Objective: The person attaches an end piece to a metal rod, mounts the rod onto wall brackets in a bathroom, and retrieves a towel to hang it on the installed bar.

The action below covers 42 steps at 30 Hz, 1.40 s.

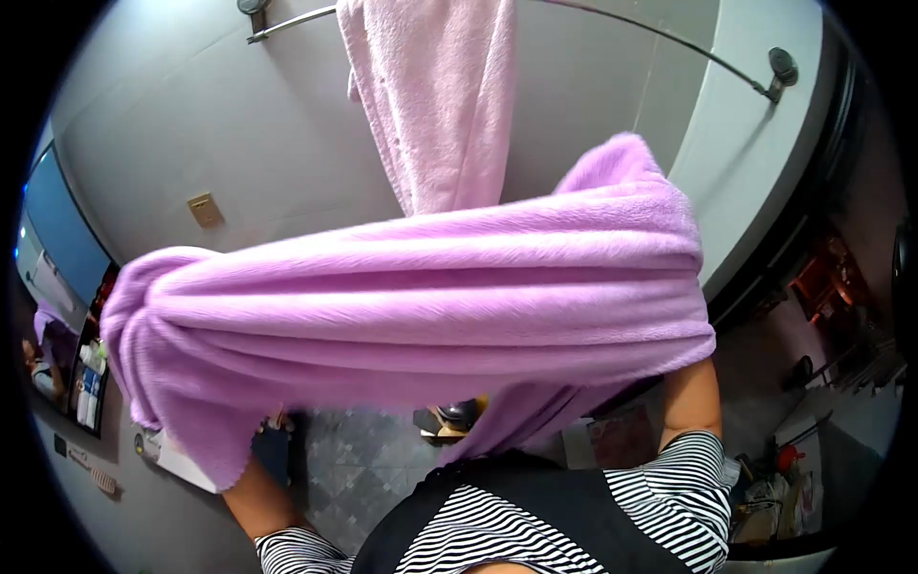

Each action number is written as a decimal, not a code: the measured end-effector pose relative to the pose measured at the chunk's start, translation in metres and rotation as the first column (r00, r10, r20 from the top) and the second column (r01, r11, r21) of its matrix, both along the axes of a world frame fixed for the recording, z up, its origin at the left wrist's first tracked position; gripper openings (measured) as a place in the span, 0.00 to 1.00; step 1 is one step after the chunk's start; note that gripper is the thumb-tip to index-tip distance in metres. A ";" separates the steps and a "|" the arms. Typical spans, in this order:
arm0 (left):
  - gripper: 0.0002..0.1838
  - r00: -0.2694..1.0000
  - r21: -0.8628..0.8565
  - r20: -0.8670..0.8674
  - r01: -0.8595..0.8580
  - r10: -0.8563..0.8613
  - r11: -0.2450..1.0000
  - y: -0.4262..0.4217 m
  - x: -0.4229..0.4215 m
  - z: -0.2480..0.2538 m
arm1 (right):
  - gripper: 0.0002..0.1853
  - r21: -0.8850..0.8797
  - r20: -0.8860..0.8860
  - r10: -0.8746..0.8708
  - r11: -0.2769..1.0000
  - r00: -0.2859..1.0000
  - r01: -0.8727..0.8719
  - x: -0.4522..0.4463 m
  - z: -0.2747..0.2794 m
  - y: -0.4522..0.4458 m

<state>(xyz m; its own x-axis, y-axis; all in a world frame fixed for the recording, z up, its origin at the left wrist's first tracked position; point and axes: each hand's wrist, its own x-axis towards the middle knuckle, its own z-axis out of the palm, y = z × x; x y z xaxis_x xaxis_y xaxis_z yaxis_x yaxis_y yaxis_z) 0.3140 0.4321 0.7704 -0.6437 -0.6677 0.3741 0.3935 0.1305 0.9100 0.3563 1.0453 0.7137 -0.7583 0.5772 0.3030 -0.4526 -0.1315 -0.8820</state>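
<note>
A fluffy purple towel (430, 297) is stretched sideways in front of me, its long folds running between my two raised arms. At the left end the cloth bunches together where my left hand grips it from beneath; only my left forearm (256, 502) shows. My right forearm (692, 407) goes up under the other end, which the covered right hand holds up and taut. The fingers of both hands are hidden by the cloth. A loose part of the towel hangs below, near my waist. Behind it, a pale pink towel (440, 96) hangs from a metal towel bar (650, 36).
The bar is fixed to a grey wall with a gold switch plate (204, 210). A mirror (62, 230) and a shelf with bottles (88, 387) are at left, with a comb (103, 481) below. Cluttered items (779, 488) stand at right, beyond a dark door frame.
</note>
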 end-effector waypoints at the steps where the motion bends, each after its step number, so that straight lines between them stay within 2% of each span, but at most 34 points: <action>1: 0.26 1.000 -0.027 0.007 -0.006 0.007 1.000 -0.003 -0.002 0.002 | 0.23 0.016 -0.004 -0.017 1.000 1.000 0.017 0.002 0.004 0.000; 6: 0.26 0.999 -0.118 0.018 -0.035 0.037 0.992 -0.001 -0.003 -0.008 | 0.23 0.111 -0.096 -0.070 0.991 0.993 0.080 0.002 0.037 0.003; 9: 0.27 0.999 -0.192 -0.012 0.037 -0.040 0.981 0.016 -0.015 -0.005 | 0.23 0.173 -0.151 -0.127 0.973 0.980 0.153 0.003 0.069 0.010; 11: 0.27 0.982 -0.222 -0.009 0.184 -0.191 0.957 0.045 -0.033 -0.006 | 0.23 0.222 -0.201 -0.160 0.953 0.966 0.204 0.004 0.093 0.013; 13: 0.27 0.907 -0.240 0.049 0.418 -0.419 0.876 0.083 -0.042 -0.013 | 0.23 0.264 -0.249 -0.189 0.930 0.950 0.254 0.006 0.118 0.015; 15: 0.27 0.697 -0.212 0.185 0.716 -0.693 0.665 0.127 -0.047 -0.032 | 0.23 0.303 -0.288 -0.225 0.901 0.931 0.311 0.006 0.142 0.019; 16: 0.27 0.546 -0.177 0.252 0.838 -0.799 0.516 0.148 -0.046 -0.045 | 0.23 0.325 -0.304 -0.239 0.884 0.922 0.336 0.007 0.154 0.018; 18: 0.28 0.198 -0.085 0.369 0.980 -0.908 0.179 0.186 -0.038 -0.074 | 0.23 0.378 -0.329 -0.270 0.841 0.905 0.388 0.005 0.175 0.023; 20: 0.28 -0.089 0.019 0.434 0.996 -0.896 -0.089 0.218 -0.034 -0.103 | 0.23 0.425 -0.349 -0.294 0.796 0.890 0.430 0.002 0.194 0.029; 21: 0.28 -0.191 0.070 0.453 0.981 -0.871 -0.179 0.228 -0.030 -0.116 | 0.23 0.454 -0.360 -0.305 0.768 0.882 0.451 -0.001 0.204 0.032; 24: 0.28 -0.375 0.209 0.478 0.927 -0.794 -0.311 0.242 -0.023 -0.148 | 0.23 0.537 -0.393 -0.347 0.665 0.852 0.519 -0.009 0.232 0.047; 28: 0.29 -0.456 0.271 0.491 0.890 -0.742 -0.367 0.254 -0.028 -0.160 | 0.23 0.658 -0.438 -0.414 0.458 0.798 0.598 -0.025 0.264 0.067; 34: 0.30 -0.436 0.154 0.444 0.898 -0.783 -0.412 0.298 -0.039 -0.145 | 0.23 0.784 -0.492 -0.516 0.088 0.701 0.615 -0.058 0.306 0.094; 36: 0.30 -0.419 0.115 0.409 0.905 -0.811 -0.410 0.307 -0.040 -0.143 | 0.23 0.785 -0.536 -0.489 0.011 0.688 0.620 -0.075 0.317 0.103; 37: 0.30 -0.432 0.130 0.411 0.899 -0.803 -0.417 0.311 -0.042 -0.145 | 0.23 0.747 -0.602 -0.398 0.024 0.692 0.664 -0.079 0.330 0.099; 38: 0.30 -0.427 0.134 0.416 0.902 -0.803 -0.411 0.313 -0.043 -0.145 | 0.23 0.733 -0.566 -0.333 0.214 0.754 0.645 -0.065 0.332 0.074; 40: 0.31 -0.510 0.250 0.488 0.859 -0.708 -0.446 0.314 -0.047 -0.138 | 0.21 0.728 -0.487 -0.242 0.419 0.839 0.543 -0.061 0.334 0.073; 41: 0.31 -0.548 0.306 0.520 0.835 -0.655 -0.456 0.315 -0.048 -0.132 | 0.21 0.731 -0.483 -0.239 0.420 0.843 0.538 -0.067 0.340 0.080; 42: 0.30 -0.540 0.301 0.551 0.840 -0.637 -0.452 0.317 -0.051 -0.123 | 0.21 0.667 -0.363 -0.213 0.621 0.907 0.413 -0.072 0.349 0.089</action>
<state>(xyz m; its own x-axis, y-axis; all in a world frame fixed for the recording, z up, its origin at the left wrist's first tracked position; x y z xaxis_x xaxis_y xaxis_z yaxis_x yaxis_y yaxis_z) 0.2633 0.7494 0.6474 -0.1919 0.9452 -0.2642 -0.0506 0.2594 0.9645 0.2838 1.1348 1.0628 -0.4243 0.2915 0.8573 -0.5381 0.6803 -0.4976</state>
